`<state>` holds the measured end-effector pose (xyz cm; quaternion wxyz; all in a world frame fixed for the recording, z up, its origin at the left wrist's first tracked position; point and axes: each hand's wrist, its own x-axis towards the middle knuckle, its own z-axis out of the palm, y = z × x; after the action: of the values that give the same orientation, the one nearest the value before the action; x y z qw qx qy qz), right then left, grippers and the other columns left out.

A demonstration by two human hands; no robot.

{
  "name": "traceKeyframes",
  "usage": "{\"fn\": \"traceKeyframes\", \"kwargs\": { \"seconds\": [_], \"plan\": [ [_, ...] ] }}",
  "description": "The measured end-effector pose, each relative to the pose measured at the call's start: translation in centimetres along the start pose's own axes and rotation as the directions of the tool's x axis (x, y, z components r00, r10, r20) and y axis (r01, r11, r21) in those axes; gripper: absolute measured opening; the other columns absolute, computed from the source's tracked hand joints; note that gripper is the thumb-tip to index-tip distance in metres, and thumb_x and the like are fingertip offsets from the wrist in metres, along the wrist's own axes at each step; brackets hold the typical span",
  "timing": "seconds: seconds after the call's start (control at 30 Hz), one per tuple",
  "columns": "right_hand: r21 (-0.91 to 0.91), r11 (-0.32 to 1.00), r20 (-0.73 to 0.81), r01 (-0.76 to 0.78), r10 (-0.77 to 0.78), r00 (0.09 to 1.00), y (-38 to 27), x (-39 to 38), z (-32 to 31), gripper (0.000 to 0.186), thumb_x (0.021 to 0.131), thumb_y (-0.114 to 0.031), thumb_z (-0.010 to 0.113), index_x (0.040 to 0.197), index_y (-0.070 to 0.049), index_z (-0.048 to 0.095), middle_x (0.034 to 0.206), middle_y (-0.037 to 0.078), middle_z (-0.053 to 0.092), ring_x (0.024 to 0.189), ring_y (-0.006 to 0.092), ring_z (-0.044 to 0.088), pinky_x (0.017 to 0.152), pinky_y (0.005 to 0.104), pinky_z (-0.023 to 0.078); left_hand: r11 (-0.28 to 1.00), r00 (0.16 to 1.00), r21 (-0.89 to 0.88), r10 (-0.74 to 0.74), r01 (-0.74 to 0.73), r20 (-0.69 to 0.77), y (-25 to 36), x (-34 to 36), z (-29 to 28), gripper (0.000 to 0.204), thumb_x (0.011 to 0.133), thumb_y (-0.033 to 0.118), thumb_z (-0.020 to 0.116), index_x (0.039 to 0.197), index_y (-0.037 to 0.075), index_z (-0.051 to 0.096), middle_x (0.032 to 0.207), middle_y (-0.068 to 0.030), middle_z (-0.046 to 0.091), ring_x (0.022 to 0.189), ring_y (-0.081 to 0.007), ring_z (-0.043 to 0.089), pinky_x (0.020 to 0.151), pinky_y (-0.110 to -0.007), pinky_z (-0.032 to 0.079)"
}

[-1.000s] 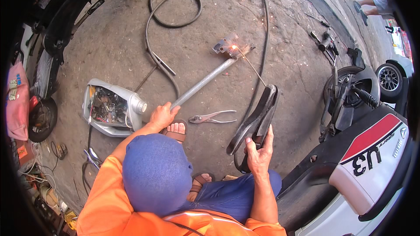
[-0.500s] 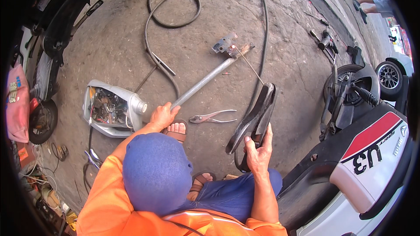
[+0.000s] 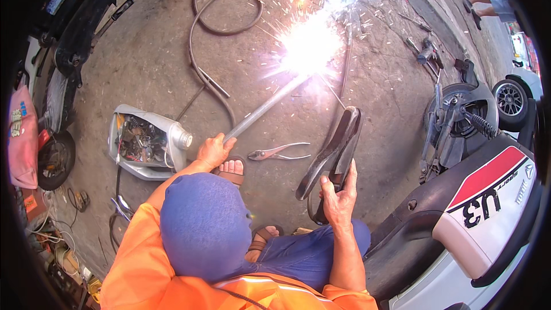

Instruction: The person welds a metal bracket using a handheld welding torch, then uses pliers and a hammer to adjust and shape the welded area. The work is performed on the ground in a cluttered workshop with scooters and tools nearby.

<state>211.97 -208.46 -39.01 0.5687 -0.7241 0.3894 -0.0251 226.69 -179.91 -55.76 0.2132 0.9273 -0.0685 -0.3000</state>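
My left hand (image 3: 214, 152) is closed round the near end of a grey metal pipe (image 3: 265, 109), which slants up and right across the ground. My right hand (image 3: 340, 201) grips a black welding electrode holder (image 3: 330, 155). A thin welding rod (image 3: 333, 91) runs from its jaws toward the far end of the pipe. There a blinding white welding arc (image 3: 310, 43) throws sparks and bluish smoke, hiding the rod's tip and the metal piece at the pipe's end. Slip-joint pliers (image 3: 279, 152) lie on the ground between my hands.
A cut-open silver plastic jug (image 3: 148, 142) with small metal parts stands left of my left hand. Cables (image 3: 193, 28) snake over the concrete. A scooter body panel (image 3: 482, 212) and wheel (image 3: 459, 112) are at the right, with hand tools (image 3: 426, 51) beyond. A person's legs (image 3: 485, 8) show far right.
A bright arc with sparks and smoke has flared up where the rod meets the metal at the pipe's far end. Both hands keep their grips and have hardly moved.
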Motion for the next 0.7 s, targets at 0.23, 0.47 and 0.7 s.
{"fn": "traceKeyframes", "kwargs": {
  "seconds": [0.23,0.47,0.7],
  "plan": [
    [-0.066,0.991,-0.034,0.118,-0.12,0.992,1.7,0.7,-0.5,0.072,0.085,-0.001,0.063,0.147,-0.005,0.027,0.091,0.006,0.059,0.072,0.0131,0.056,0.064,0.027,0.046,0.999,0.999,0.03,0.034,-0.033,-0.029,-0.1,0.1,0.3,0.049,0.091,0.052,0.055,0.09,0.003,0.059,0.076,-0.028,0.065,0.076,-0.0483,0.064,0.065,-0.055,0.052],
    [-0.001,0.999,-0.014,0.033,-0.033,0.999,0.4,0.2,-0.2,0.071,0.084,-0.004,0.067,0.146,-0.004,0.032,0.117,0.013,0.063,0.104,0.0196,0.061,0.093,0.0314,0.046,0.999,0.999,0.023,0.042,-0.041,-0.032,-0.3,0.1,0.4,0.049,0.091,0.051,0.055,0.09,0.002,0.058,0.076,-0.0285,0.065,0.076,-0.0487,0.064,0.064,-0.055,0.052],
    [0.017,1.0,0.003,0.012,-0.012,1.0,0.2,0.2,-0.2,0.072,0.084,-0.004,0.066,0.147,-0.004,0.031,0.122,0.014,0.06,0.109,0.0202,0.059,0.096,0.032,0.044,0.999,0.998,0.018,0.043,-0.043,-0.036,-0.2,0.1,0.3,0.049,0.092,0.051,0.055,0.089,0.002,0.059,0.076,-0.0291,0.064,0.076,-0.0487,0.064,0.064,-0.055,0.052]
  ]
}}
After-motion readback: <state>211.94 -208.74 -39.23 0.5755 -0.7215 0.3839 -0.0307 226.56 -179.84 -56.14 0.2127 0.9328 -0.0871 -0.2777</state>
